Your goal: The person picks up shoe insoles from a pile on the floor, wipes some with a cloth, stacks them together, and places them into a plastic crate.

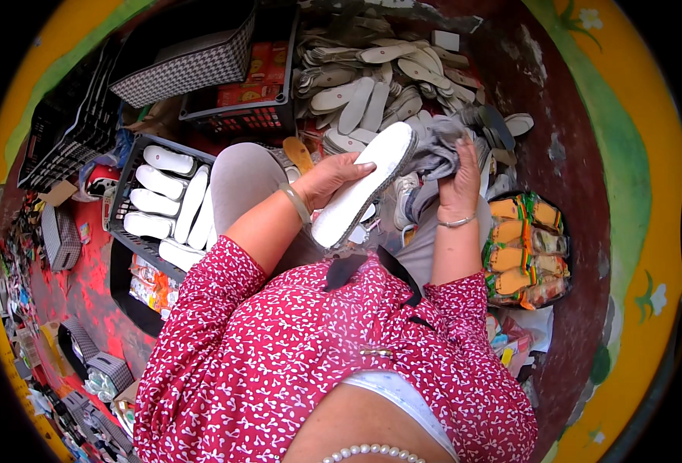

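Observation:
My left hand (331, 182) is closed on a white shoe sole (372, 179) with a dark edge, thumb on its white face. The sole is held tilted above my lap, its upper end leaning right. In my right hand (461, 182) is a bunched grey cloth (433, 147), its fingers wrapped round the cloth's right side. The cloth lies against or just beside the sole's upper right edge; whether they touch I cannot tell. To the left, next to my knee, a dark plastic crate (129, 171) holds several white soles (157, 202) laid in rows.
Beyond my knees lies a heaped pile of pale soles (368, 100) against the wall. A black basket (236, 116) with red packets and a houndstooth box (194, 69) stand at the far left. On the right, a container of packets with yellow foot-shaped pieces (511, 256) sits beside my leg.

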Action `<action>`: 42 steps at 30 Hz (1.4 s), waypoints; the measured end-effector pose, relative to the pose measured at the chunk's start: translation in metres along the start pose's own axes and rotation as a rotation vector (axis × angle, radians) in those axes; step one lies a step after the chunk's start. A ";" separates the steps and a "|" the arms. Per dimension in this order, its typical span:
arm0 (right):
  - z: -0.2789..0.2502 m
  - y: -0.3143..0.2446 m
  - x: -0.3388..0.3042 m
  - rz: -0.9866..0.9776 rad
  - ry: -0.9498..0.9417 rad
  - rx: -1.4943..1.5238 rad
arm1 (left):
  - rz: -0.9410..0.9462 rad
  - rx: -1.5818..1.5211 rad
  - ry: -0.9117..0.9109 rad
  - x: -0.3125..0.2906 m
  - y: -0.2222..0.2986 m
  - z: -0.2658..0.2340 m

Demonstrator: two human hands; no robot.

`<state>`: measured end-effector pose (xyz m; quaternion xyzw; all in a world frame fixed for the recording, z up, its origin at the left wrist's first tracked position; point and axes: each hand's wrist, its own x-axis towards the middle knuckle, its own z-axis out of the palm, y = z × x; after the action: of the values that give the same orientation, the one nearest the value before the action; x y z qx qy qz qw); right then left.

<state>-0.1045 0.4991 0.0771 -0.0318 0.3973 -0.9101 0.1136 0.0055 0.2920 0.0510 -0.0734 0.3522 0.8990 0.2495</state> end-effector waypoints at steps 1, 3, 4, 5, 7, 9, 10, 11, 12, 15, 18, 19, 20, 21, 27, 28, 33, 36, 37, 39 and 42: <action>0.005 0.003 -0.003 -0.005 -0.001 -0.077 | -0.009 0.008 0.013 0.001 -0.002 0.000; 0.012 0.010 -0.006 -0.019 -0.004 -0.226 | -0.005 0.029 0.037 0.003 -0.003 0.001; 0.015 0.014 -0.009 -0.061 -0.039 -0.371 | 0.009 0.039 0.048 0.005 -0.005 0.000; 0.013 0.019 -0.009 -0.149 -0.081 -0.525 | 0.023 0.048 0.062 0.005 -0.007 -0.001; 0.006 0.028 -0.007 -0.328 -0.166 -0.831 | 0.053 0.046 0.080 0.005 -0.004 -0.001; 0.020 0.025 -0.013 -0.449 -0.197 -1.028 | 0.089 0.039 0.101 0.004 -0.003 -0.001; 0.024 0.025 -0.015 -0.480 -0.209 -1.073 | 0.107 0.036 0.111 0.004 -0.003 0.000; 0.026 0.026 -0.017 -0.512 -0.219 -1.121 | 0.125 0.033 0.119 0.004 -0.004 0.001; 0.026 0.028 -0.018 -0.543 -0.229 -1.137 | 0.131 0.035 0.126 0.005 -0.004 0.001; 0.029 0.032 -0.020 -0.572 -0.292 -1.137 | 0.152 0.032 0.166 0.008 -0.004 -0.005; 0.041 0.045 -0.039 -0.481 -0.481 -1.113 | 0.240 -0.030 0.291 0.015 -0.003 -0.020; 0.046 0.049 -0.044 -0.457 -0.558 -1.096 | 0.306 -0.105 0.331 0.016 0.000 -0.020; 0.051 0.051 -0.049 -0.411 -0.603 -1.086 | 0.330 -0.120 0.368 0.013 0.005 -0.017; 0.053 0.052 -0.053 -0.365 -0.648 -1.075 | 0.354 -0.135 0.406 0.011 0.010 -0.016; 0.055 0.045 -0.057 -0.217 -0.773 -1.044 | 0.473 -0.258 0.548 0.010 0.014 -0.033; 0.055 0.043 -0.059 -0.240 -0.791 -1.045 | 0.484 -0.282 0.554 0.009 0.015 -0.035; 0.053 0.039 -0.066 -0.203 -0.834 -0.981 | 0.548 -0.381 0.626 0.010 0.021 -0.038; 0.052 0.040 -0.066 -0.257 -0.879 -1.027 | 0.546 -0.406 0.613 0.011 0.019 -0.044; 0.053 0.040 -0.066 -0.326 -0.923 -1.070 | 0.543 -0.419 0.608 0.011 0.018 -0.047; 0.056 0.039 -0.067 -0.399 -0.978 -1.141 | 0.537 -0.419 0.622 0.012 0.017 -0.048; 0.059 0.042 -0.072 -0.417 -1.004 -1.202 | 0.535 -0.403 0.646 0.010 0.018 -0.045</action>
<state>-0.0181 0.4464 0.0888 -0.5656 0.7060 -0.4205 0.0697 -0.0142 0.2546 0.0252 -0.3033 0.2365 0.9135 -0.1329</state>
